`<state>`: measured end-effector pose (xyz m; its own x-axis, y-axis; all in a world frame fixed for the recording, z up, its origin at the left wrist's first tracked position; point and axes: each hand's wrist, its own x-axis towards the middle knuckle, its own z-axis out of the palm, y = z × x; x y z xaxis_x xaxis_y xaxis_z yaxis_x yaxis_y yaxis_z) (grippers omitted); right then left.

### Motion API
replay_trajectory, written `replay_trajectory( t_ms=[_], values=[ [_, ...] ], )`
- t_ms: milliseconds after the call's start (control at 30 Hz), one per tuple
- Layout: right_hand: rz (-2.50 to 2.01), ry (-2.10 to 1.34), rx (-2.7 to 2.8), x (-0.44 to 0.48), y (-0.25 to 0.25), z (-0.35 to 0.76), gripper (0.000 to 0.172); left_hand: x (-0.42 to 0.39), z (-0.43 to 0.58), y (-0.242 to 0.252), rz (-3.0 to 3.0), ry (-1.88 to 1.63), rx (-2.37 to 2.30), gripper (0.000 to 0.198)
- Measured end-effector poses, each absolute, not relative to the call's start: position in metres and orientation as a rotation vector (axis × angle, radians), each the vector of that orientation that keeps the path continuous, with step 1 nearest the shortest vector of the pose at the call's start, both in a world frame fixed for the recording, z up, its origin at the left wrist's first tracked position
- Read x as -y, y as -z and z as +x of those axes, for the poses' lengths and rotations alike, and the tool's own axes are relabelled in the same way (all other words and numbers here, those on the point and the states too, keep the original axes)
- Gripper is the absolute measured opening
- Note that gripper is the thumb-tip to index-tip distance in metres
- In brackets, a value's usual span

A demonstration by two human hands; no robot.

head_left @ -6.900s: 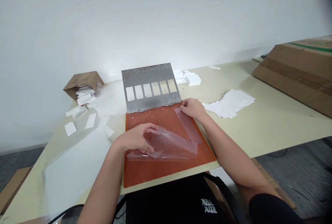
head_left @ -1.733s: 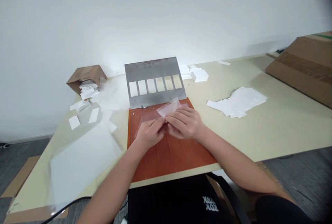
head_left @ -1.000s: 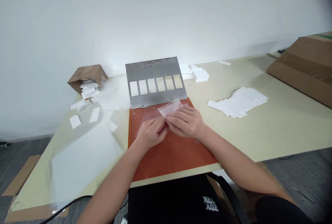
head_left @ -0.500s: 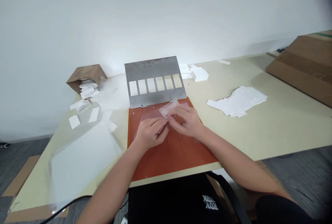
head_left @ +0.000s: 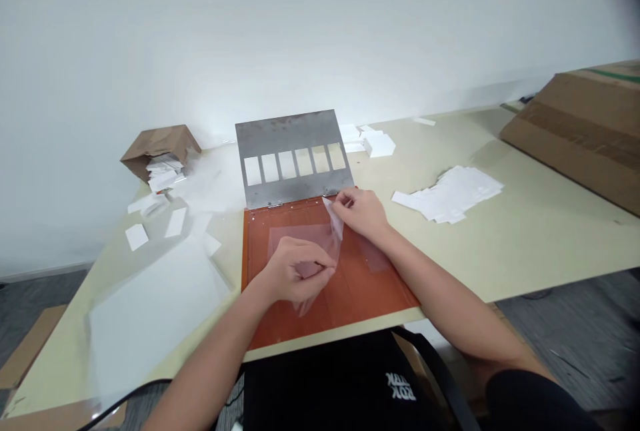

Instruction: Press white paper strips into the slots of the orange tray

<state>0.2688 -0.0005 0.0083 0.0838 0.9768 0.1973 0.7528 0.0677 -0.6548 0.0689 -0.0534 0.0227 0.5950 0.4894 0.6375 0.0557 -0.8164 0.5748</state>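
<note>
An orange-brown base plate (head_left: 370,284) lies at the table's front edge, with a hinged grey metal stencil (head_left: 290,131) standing open behind it. A thin clear plastic film (head_left: 305,239) is stretched over the plate between both hands. My left hand (head_left: 295,274) pinches the film's near edge above the plate's middle. My right hand (head_left: 363,211) pinches the film's far corner near the hinge, and a narrower clear strip (head_left: 375,258) lies under its wrist.
A torn brown bag (head_left: 160,148) spilling white cards lies at the back left, with loose cards (head_left: 136,236) nearby. A large clear sheet (head_left: 150,311) covers the left side. White paper stack (head_left: 450,188) right; cardboard box (head_left: 580,131) far right; small white boxes (head_left: 377,144) behind.
The hands, close together near the hinge, have drawn apart: left hand toward me, right hand staying by the hinge. The film between them has spread open.
</note>
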Motion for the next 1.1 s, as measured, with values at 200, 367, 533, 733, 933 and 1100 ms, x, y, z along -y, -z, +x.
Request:
replay_trajectory(
  t_ms=[200, 367, 533, 733, 933, 1100],
  values=[
    [-1.970, -0.389, 1.765, -0.006, -0.003, 0.271, 0.014, 0.056, 0.065, -0.039, 1.772, -0.620, -0.272, 0.010],
    [-2.052, -0.353, 1.834, -0.007, -0.001, 0.272, 0.018, 0.054, 0.060, -0.043, 1.530, -0.333, -0.159, 0.019],
    [-2.104, -0.297, 1.897, -0.006, -0.004, 0.270, 0.024, 0.052, 0.056, -0.035, 1.328, -0.268, -0.097, 0.029],
    [-2.162, -0.255, 1.940, -0.006, -0.008, 0.268, 0.023, 0.051, 0.054, -0.031, 1.281, -0.253, -0.086, 0.040],
    [-2.198, -0.209, 1.968, -0.006, -0.010, 0.268, 0.023, 0.051, 0.052, -0.028, 1.278, -0.339, -0.041, 0.048],
    [-2.200, -0.162, 2.016, -0.008, -0.007, 0.268, 0.024, 0.048, 0.057, -0.034, 1.340, -0.398, 0.128, 0.047]
  ],
)
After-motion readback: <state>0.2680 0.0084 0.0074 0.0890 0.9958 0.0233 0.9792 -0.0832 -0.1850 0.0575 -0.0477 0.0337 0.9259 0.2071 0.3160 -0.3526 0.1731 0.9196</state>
